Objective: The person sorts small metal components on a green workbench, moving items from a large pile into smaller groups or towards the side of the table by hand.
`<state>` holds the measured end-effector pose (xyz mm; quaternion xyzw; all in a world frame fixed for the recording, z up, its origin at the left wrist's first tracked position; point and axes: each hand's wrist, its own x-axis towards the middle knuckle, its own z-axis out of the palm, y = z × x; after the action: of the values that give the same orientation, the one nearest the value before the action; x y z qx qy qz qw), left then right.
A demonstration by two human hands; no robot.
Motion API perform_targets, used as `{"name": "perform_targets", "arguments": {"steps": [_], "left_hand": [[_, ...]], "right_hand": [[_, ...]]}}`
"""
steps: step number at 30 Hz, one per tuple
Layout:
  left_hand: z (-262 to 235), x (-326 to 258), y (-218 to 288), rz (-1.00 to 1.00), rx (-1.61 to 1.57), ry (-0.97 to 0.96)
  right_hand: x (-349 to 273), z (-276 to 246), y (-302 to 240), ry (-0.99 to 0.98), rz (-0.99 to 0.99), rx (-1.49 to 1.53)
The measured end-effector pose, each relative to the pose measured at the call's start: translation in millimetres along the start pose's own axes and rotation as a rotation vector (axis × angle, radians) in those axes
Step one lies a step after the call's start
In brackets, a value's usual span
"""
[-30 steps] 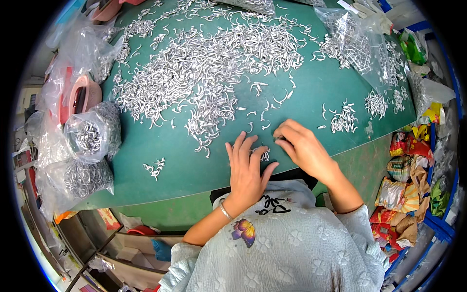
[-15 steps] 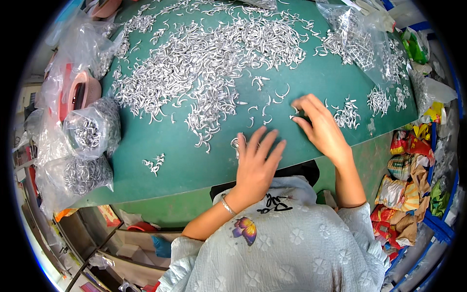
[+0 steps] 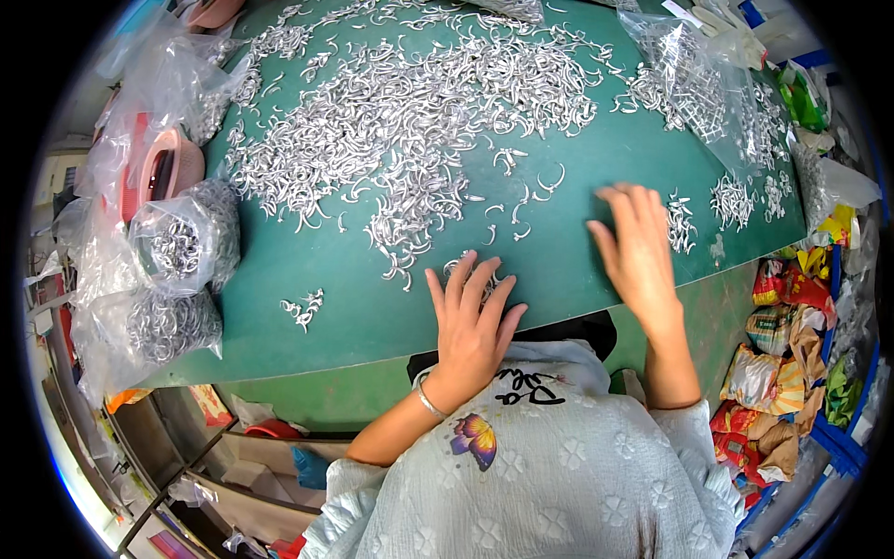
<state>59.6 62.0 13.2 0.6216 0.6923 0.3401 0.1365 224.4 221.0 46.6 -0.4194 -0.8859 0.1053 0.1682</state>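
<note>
My left hand (image 3: 470, 326) lies near the table's front edge with its fingers spread. Partly under its fingertips are a few small curved silver metal pieces (image 3: 488, 284). My right hand (image 3: 639, 250) hovers over the green tabletop, slightly blurred, thumb apart from the fingers and nothing visible in it. Just to its right is a small pile of silver pieces (image 3: 681, 224). Beyond both hands spreads a big heap of curved silver pieces (image 3: 400, 121). A few loose curved pieces (image 3: 523, 200) lie between the hands and that heap.
Clear plastic bags of silver parts (image 3: 172, 326) stand along the left edge beside a pink basket (image 3: 177, 168). Another plastic bag of parts (image 3: 698, 84) lies at the far right, with small piles (image 3: 733, 202) nearer. Colourful packages (image 3: 764, 377) fill shelving right of the table.
My right hand has moved right, toward the small right-hand pile, and its thumb and fingers are farther apart. My left hand has shifted slightly left and stays over the pieces near the edge.
</note>
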Motion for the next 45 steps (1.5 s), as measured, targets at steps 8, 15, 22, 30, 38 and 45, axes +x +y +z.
{"name": "perform_targets", "arguments": {"steps": [8,15,22,30,38,45], "left_hand": [[0,3,-5,-0.019,-0.01,-0.02],[0,4,-4,0.003,-0.011,0.005],[-1,-2,-7,-0.025,-0.031,0.025],[0,-1,-7,-0.03,-0.05,0.045],[-1,-1,-3,-0.057,-0.05,0.041],[1,0,-5,-0.037,-0.037,-0.005]], "right_hand": [[7,28,-8,-0.04,-0.174,0.13],[14,26,-19,-0.003,-0.144,0.24],[9,24,-18,-0.107,-0.171,0.214],[13,47,-39,-0.017,-0.193,0.166],[-8,13,-13,-0.008,-0.089,0.43],[-8,27,-18,-0.058,-0.002,0.381]]}}
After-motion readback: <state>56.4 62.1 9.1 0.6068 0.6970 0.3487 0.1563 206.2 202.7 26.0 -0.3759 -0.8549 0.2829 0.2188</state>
